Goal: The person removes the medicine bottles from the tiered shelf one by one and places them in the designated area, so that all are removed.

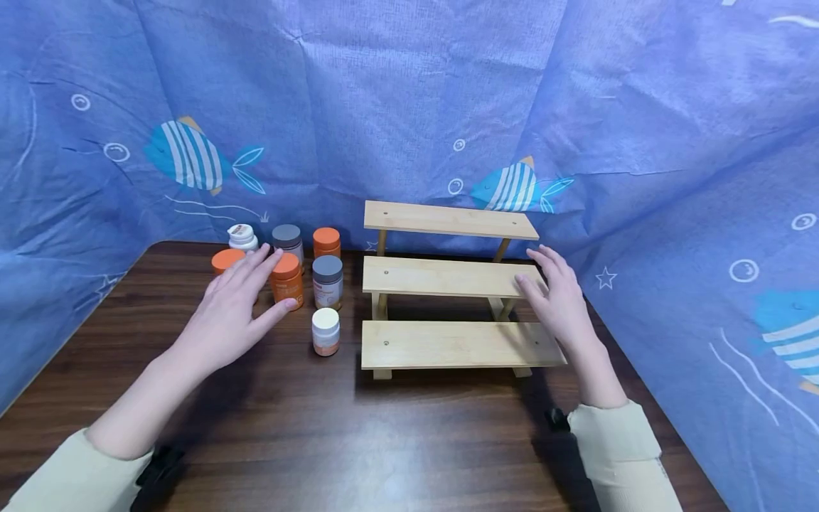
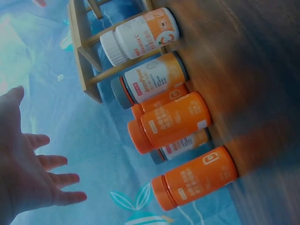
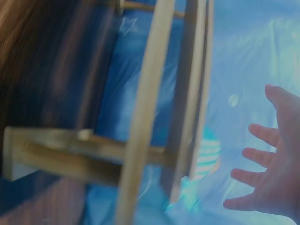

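1. Step in hand, as I read it: the reach, nothing picked up yet. The left hand [image 1: 233, 313] is spread wide, fingers straight, over the cluster of bottles on the table [image 1: 397, 434]; it looks closest to the orange bottle [image 1: 286, 279], thumb tip at or just by its base (can't tell if touching).
2. The right hand [image 1: 561, 299] is also wide and holding nothing, hovering at the right end of the wooden step shelf [image 1: 451, 277], by the middle tier. All 3 tiers are bare.
3. The next move, I'd judge, calls for the left fingers to curl round one bottle w/o knocking its neighbours; they stand close together, esp. the grey-capped bottle [image 1: 328, 281] just beside the orange one.
4. The white-capped bottle [image 1: 325, 331] stands nearest the shelf, at the front of the group.
5. The head view gives the layout: bottles left of the shelf, hands apart.
6. The left wrist view shows the bottle labels side-on and the palm off them; the right wrist view (blurred) shows the shelf's underside and legs.
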`<state>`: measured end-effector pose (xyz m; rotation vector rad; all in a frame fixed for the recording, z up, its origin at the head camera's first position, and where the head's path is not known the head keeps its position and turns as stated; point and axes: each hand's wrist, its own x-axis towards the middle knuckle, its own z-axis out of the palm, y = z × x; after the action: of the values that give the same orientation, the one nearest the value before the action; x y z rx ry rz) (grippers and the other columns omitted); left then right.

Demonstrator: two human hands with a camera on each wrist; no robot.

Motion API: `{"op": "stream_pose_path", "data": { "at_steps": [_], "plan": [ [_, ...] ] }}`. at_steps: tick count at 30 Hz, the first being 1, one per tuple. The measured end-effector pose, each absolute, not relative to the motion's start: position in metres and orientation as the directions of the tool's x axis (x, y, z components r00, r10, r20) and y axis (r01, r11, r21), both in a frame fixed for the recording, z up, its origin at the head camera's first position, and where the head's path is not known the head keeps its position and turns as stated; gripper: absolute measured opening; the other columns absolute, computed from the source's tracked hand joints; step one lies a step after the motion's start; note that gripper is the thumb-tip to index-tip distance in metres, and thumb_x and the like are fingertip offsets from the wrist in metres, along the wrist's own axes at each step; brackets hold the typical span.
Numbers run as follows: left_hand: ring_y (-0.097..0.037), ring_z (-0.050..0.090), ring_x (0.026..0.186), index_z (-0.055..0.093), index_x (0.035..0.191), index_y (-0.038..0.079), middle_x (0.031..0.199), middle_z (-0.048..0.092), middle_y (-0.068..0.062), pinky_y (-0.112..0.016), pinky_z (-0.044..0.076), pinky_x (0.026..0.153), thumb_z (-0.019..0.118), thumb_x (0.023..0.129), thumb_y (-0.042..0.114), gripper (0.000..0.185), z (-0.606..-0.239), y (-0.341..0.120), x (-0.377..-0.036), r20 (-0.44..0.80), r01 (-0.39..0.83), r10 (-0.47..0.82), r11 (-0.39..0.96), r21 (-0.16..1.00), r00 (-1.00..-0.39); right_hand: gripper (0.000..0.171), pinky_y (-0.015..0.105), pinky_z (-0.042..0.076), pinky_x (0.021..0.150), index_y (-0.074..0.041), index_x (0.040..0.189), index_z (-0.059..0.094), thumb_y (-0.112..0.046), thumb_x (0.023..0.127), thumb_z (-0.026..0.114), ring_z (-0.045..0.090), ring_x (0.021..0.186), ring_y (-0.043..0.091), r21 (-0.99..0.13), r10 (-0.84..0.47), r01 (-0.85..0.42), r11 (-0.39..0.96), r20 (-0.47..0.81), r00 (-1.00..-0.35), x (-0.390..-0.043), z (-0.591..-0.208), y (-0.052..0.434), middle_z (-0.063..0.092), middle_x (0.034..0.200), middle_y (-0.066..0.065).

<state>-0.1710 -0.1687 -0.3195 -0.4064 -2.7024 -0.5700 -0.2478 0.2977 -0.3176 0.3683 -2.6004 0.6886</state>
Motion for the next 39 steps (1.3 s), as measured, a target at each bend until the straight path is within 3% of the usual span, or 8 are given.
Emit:
{"op": "stream_pose_path", "data": {
  "at_steps": [8,13,24,39],
  "plan": [
    [-0.036,0.013,0.133,0.018,0.143,0.025,0.148,0.015,-0.011,-0.061,0.004,0.102,0.051,0.077,0.063,0.084,-0.330,-0.174,-0.166,0.432,0.299,0.214,0.944,0.140,-0.876,0.064,0.064,0.003,0.101,-0.027,0.136,0.035,-0.051,0.081,0.056,0.016,0.134,0.032,-0.223,-0.294,-0.438,0.871,0.479,-0.827,-0.215,-0.312,0.259,0.021,0.147,0.004],
    [-0.037,0.008,0.134,0.019,0.142,0.028,0.149,0.011,-0.008,-0.066,0.002,0.098,0.048,0.074,0.069,0.085,-0.338,-0.178,-0.166,0.410,0.261,0.204,0.962,0.087,-0.889,0.069,0.067,0.002,0.098,-0.032,0.138,0.028,-0.059,0.079,0.052,0.011,0.135,0.032,-0.140,-0.352,-0.447,0.883,0.431,-0.831,-0.203,-0.320,0.237,0.015,0.148,0.001],
    [-0.041,-0.001,0.133,0.015,0.142,0.033,0.150,0.003,-0.010,-0.067,-0.013,0.093,0.037,0.072,0.077,0.086,-0.350,-0.187,-0.172,0.248,0.202,0.176,0.976,0.084,-0.953,0.076,0.071,0.005,0.093,-0.041,0.140,0.017,-0.075,0.075,0.035,-0.002,0.136,0.031,-0.053,-0.386,-0.408,0.912,0.231,-0.893,-0.198,-0.331,0.219,0.010,0.150,-0.001],
    [-0.043,0.002,0.133,0.017,0.142,0.031,0.149,0.007,-0.014,-0.071,-0.007,0.092,0.034,0.069,0.081,0.090,-0.347,-0.181,-0.173,0.201,0.214,0.191,0.972,0.100,-0.961,0.076,0.069,0.005,0.096,-0.039,0.140,0.018,-0.076,0.075,0.034,-0.002,0.136,0.030,-0.038,-0.374,-0.391,0.920,0.218,-0.901,-0.198,-0.329,0.221,0.010,0.150,-0.002]
  ]
}}
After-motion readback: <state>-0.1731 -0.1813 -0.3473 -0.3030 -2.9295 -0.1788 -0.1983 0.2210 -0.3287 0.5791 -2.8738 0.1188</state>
